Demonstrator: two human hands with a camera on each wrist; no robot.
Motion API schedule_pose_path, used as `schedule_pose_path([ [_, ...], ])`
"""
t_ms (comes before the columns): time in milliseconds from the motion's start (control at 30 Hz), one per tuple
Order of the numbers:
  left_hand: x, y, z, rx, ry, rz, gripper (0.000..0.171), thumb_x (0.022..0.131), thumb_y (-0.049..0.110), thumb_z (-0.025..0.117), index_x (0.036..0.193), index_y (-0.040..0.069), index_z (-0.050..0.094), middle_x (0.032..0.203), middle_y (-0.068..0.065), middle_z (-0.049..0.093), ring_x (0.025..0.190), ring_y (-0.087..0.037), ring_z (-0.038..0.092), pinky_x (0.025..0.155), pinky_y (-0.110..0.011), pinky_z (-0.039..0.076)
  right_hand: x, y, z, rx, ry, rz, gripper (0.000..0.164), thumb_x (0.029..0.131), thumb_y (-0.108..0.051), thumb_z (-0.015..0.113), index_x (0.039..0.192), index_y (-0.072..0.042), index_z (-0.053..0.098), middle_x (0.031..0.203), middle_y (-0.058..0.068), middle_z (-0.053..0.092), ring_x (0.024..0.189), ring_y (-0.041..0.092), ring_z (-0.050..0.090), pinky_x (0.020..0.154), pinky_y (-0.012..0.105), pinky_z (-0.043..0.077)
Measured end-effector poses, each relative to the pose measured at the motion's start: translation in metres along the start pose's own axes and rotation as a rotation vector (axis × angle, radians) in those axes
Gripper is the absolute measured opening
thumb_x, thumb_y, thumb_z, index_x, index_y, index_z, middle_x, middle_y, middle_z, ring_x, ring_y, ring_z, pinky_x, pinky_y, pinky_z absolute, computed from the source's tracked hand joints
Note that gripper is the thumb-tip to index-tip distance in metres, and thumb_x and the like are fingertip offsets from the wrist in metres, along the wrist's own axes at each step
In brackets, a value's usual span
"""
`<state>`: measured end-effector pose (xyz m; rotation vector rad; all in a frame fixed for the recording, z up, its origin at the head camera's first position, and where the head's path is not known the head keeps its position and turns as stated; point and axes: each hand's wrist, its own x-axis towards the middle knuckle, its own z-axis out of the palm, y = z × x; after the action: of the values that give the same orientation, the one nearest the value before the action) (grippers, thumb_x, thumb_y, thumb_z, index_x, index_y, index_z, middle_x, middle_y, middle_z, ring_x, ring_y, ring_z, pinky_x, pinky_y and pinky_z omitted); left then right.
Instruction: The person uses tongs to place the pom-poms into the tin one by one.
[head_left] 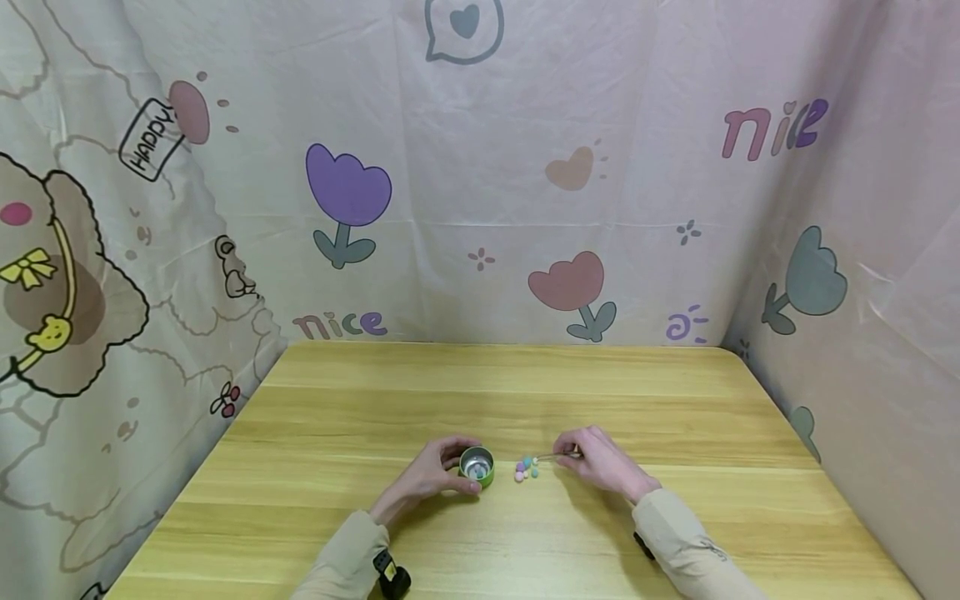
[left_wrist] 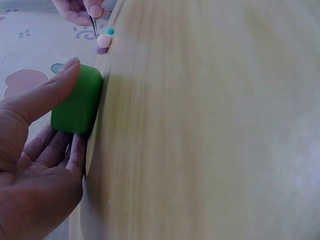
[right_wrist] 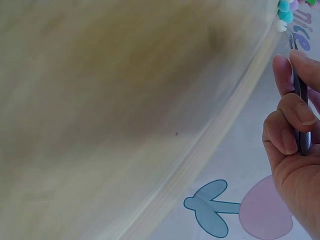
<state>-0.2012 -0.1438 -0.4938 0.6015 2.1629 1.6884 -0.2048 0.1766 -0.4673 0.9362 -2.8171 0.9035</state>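
With thumb and fingers around its sides, my left hand (head_left: 423, 479) holds a small round green tin (left_wrist: 77, 107) upright on the table. Its silvery inside, with something small and pale at the bottom, shows in the head view. My right hand (head_left: 606, 463) pinches metal tweezers (right_wrist: 302, 140) from the right. Their tips point left and reach a white pom-pom (right_wrist: 281, 25) at the edge of a small cluster. Purple (head_left: 521, 467), pink (head_left: 519, 477) and teal pom-poms (head_left: 527, 462) lie close together between the tin and the right hand.
The wooden table (head_left: 480, 392) has its far edge against a pale printed cloth (head_left: 465, 208), which also hangs along the left and right sides. A black strap device (head_left: 392, 575) sits at the left sleeve.
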Motion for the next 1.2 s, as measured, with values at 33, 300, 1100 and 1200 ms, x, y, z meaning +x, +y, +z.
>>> schedule_pose_path([
  [33,0.0,0.0,0.0,0.002,-0.001,0.001,0.065,0.078,0.001,0.084,0.135,-0.007,0.054,0.134,-0.028,0.059,0.127,-0.041,0.056,0.115,-0.055,0.043,0.0,0.0,-0.001,0.003,-0.002,0.009,0.005,0.088,-0.004,0.072,0.092,-0.005,0.075,0.084,0.002,0.075,0.074,0.003,0.064,0.068,0.019,0.057],
  [300,0.0,0.002,0.0,0.016,-0.003,0.01,0.064,0.078,0.002,0.083,0.134,-0.007,0.054,0.133,-0.028,0.059,0.126,-0.04,0.056,0.114,-0.056,0.044,0.0,-0.003,-0.005,-0.006,0.006,0.018,0.005,0.089,-0.006,0.072,0.092,-0.006,0.075,0.085,0.002,0.076,0.075,0.003,0.064,0.068,0.019,0.057],
  [1100,-0.001,0.001,0.0,0.013,-0.003,0.01,0.065,0.078,0.002,0.084,0.135,-0.008,0.053,0.136,-0.028,0.057,0.132,-0.045,0.051,0.118,-0.058,0.039,0.012,-0.032,-0.004,0.04,-0.006,-0.048,0.006,0.092,-0.008,0.07,0.095,-0.008,0.075,0.087,0.001,0.076,0.069,-0.002,0.057,0.06,0.015,0.05],
  [1200,-0.001,0.001,0.0,0.004,-0.007,0.013,0.065,0.078,0.001,0.084,0.135,-0.009,0.053,0.136,-0.029,0.057,0.132,-0.045,0.051,0.118,-0.058,0.038,0.015,-0.036,-0.002,0.04,-0.008,-0.054,0.006,0.092,-0.009,0.07,0.095,-0.009,0.075,0.087,0.0,0.076,0.068,-0.003,0.055,0.059,0.015,0.049],
])
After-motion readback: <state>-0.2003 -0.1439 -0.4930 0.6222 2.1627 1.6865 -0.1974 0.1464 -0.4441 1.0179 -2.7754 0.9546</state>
